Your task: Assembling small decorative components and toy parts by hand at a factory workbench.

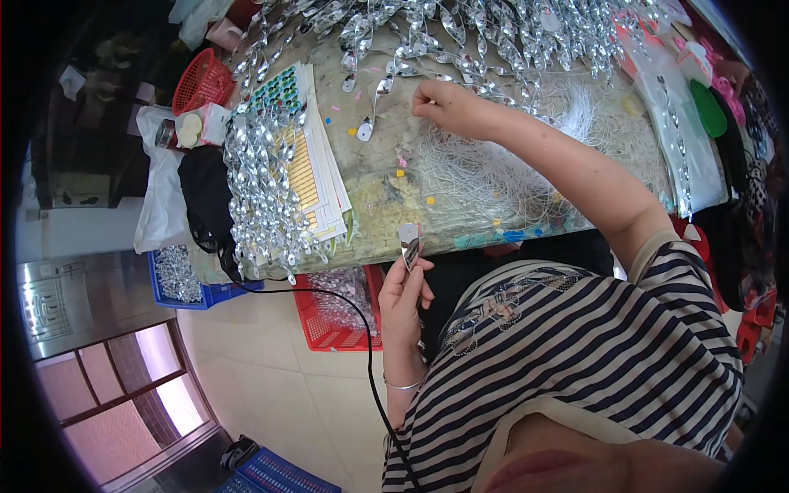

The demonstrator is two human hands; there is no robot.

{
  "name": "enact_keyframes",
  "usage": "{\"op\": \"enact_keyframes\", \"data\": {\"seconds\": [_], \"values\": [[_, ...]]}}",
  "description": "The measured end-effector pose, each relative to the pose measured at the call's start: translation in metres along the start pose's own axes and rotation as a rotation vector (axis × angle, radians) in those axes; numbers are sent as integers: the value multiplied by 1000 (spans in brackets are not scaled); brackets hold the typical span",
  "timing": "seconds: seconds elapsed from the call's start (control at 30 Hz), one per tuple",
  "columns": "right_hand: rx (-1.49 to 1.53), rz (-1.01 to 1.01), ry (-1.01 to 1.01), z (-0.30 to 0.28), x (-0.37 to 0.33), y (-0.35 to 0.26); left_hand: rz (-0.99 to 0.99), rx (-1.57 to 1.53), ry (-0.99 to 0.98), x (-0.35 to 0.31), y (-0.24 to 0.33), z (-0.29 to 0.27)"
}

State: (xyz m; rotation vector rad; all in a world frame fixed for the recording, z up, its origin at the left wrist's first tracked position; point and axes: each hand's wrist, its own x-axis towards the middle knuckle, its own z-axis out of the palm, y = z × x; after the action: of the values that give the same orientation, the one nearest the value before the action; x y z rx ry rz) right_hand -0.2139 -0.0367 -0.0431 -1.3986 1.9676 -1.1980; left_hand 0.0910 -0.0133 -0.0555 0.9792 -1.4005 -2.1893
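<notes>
My left hand (pixel 403 294), with a bracelet at its wrist, pinches a shiny silver twisted strip (pixel 410 240) just off the table's near edge. The strip's flat end points up. Over the table my right hand (pixel 448 107) has its fingers curled together; whatever they hold, if anything, is too small to make out. Below that hand lies a loose tangle of thin white threads (pixel 485 168). Beyond it spreads a large heap of silver twisted strips (pixel 493 41). One strip (pixel 378 99) lies left of my right hand, its flat end toward me.
More silver strips (pixel 263 181) hang over the table's left edge, beside sticker sheets (pixel 325 164). A red basket (pixel 208 82) stands back left. Below are a red crate (pixel 329 338) and a blue crate (pixel 177 297). A black cable (pixel 366 329) runs beside my left arm.
</notes>
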Motion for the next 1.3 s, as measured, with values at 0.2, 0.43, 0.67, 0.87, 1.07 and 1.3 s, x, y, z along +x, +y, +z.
{"op": "enact_keyframes", "data": {"seconds": [0.2, 0.43, 0.67, 0.87, 1.07, 1.3], "values": [[257, 115, -59, -25, -21, -33, 39, 8, -10, 4, 6, 3], [375, 122, -55, -44, -54, -49, 53, -5, 77, 6, 16, 13], [551, 185, -319, -23, -112, -77, 151, 1, 118, 13, 31, 40], [531, 132, -384, -9, -139, -81, 193, 205, 16, 13, 32, 58], [376, 94, -333, -12, -150, -71, 95, 247, 95, 4, 37, 51], [220, 70, -232, -22, -158, -69, 84, 292, 165, 4, 42, 50]]}}
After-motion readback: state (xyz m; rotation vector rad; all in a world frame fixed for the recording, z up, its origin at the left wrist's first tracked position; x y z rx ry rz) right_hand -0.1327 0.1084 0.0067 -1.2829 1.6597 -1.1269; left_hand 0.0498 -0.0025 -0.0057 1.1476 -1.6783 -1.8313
